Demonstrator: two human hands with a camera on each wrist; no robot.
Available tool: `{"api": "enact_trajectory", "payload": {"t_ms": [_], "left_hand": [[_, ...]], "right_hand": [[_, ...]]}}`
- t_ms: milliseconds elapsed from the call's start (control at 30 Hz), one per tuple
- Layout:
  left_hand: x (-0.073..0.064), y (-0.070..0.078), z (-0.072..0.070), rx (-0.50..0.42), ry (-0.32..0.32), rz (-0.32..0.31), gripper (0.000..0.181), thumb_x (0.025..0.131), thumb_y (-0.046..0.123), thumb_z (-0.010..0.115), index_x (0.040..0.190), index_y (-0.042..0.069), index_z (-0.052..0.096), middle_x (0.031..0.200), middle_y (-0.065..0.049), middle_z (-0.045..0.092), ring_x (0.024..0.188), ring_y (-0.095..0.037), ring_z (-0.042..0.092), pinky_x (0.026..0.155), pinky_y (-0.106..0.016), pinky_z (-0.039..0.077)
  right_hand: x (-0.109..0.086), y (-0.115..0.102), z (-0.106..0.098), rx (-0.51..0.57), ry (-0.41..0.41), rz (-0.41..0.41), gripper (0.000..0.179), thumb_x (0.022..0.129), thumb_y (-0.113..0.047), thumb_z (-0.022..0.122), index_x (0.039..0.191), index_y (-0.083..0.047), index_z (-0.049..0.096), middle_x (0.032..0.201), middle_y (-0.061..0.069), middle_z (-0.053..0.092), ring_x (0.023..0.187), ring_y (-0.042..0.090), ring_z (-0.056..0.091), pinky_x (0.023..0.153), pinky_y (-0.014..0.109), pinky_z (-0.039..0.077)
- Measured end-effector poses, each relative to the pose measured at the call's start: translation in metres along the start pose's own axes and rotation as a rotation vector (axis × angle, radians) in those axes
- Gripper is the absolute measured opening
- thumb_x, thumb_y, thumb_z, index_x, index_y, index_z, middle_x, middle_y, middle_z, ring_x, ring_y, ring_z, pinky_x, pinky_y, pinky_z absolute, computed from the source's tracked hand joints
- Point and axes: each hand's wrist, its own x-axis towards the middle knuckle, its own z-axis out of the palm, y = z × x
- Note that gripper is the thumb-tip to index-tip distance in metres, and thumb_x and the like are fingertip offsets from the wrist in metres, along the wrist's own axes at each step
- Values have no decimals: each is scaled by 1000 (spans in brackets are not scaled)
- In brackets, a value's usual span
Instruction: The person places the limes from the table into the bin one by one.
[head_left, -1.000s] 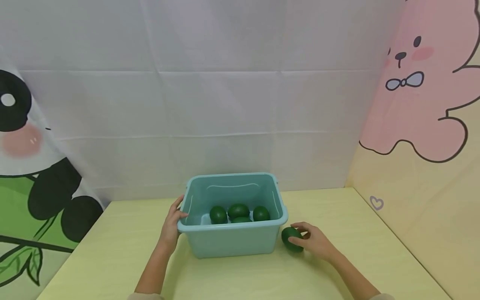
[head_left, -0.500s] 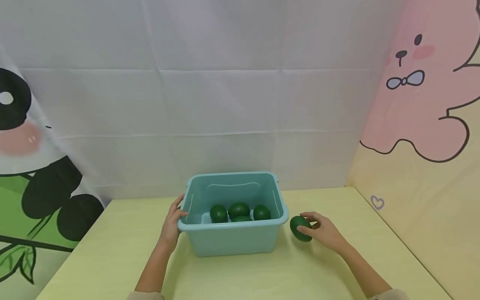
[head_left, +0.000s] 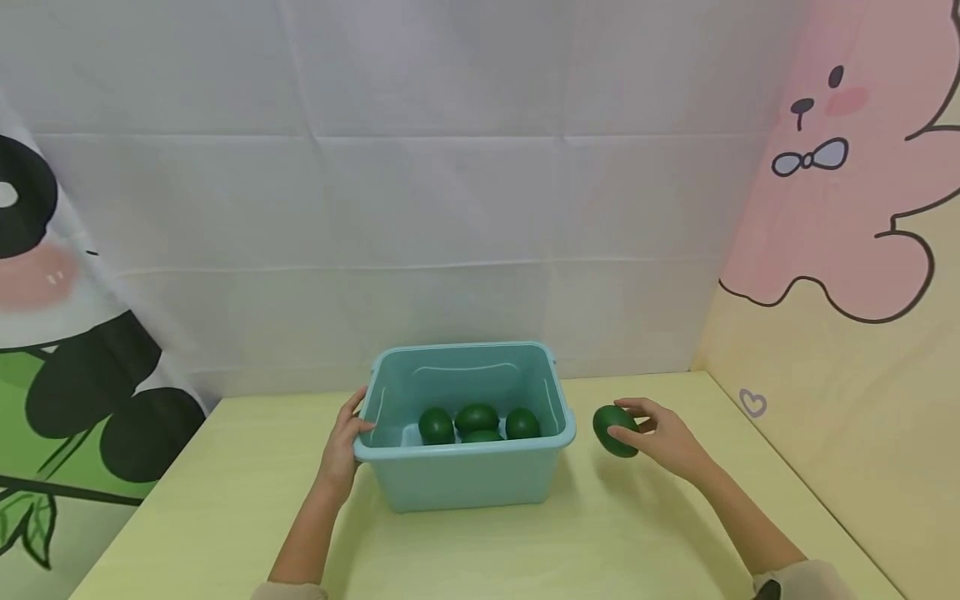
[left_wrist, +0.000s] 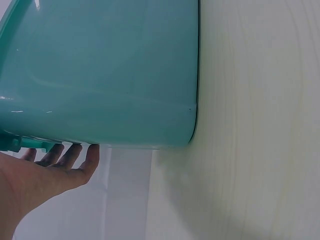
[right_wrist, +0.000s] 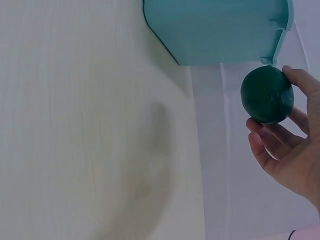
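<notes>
A light teal plastic bin [head_left: 465, 481] stands upright on the table. Several dark green egg-shaped fruits [head_left: 437, 427] lie on its floor, one partly hidden behind the front wall. My left hand [head_left: 342, 450] holds the bin at its left rim, thumb over the edge; in the left wrist view the fingertips [left_wrist: 91, 156] meet the outer wall below the rim. To the right of the bin, my right hand [head_left: 667, 439] pinches another green egg-shaped fruit [head_left: 612, 432] between thumb and fingers. That fruit hangs above the table, and the right wrist view shows the thumb on one side of it.
The pale yellow table [head_left: 480, 558] ends at a white cloth wall [head_left: 442, 208] close behind the bin. A panda print [head_left: 97, 375] is on the left side, and on the right a yellow wall bears a pink bear [head_left: 847, 225].
My right hand has lifted the green egg-shaped fruit off the table beside the bin, moving it up and to the right. My left hand and the bin stay put.
</notes>
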Motion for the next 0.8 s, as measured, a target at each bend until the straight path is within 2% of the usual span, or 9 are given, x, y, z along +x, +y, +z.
{"api": "enact_trajectory", "payload": {"t_ms": [167,567,800], "left_hand": [[0,-1,-3,6,1,1,66,88,14,33,151,20,13,153,-14,15,130,-37,27,92,-38,34],[1,-5,-7,-3,-1,9,66,88,13,32,151,19,13,153,-16,14,130,-38,27,96,-45,32],[4,-6,-9,-7,-2,14,66,88,13,32,151,19,13,152,-16,15,130,-38,27,96,-44,32]], "right_hand": [[3,-8,-8,0,11,-19,53,85,-34,65,130,-9,52,123,21,56,91,22,60,70,32,48],[14,-21,-12,-27,36,-48,55,85,-34,66,130,-8,52,124,22,56,93,25,61,70,32,48],[22,-30,-13,-42,45,-71,55,84,-34,66,130,-8,52,123,22,57,93,26,61,70,32,49]]}}
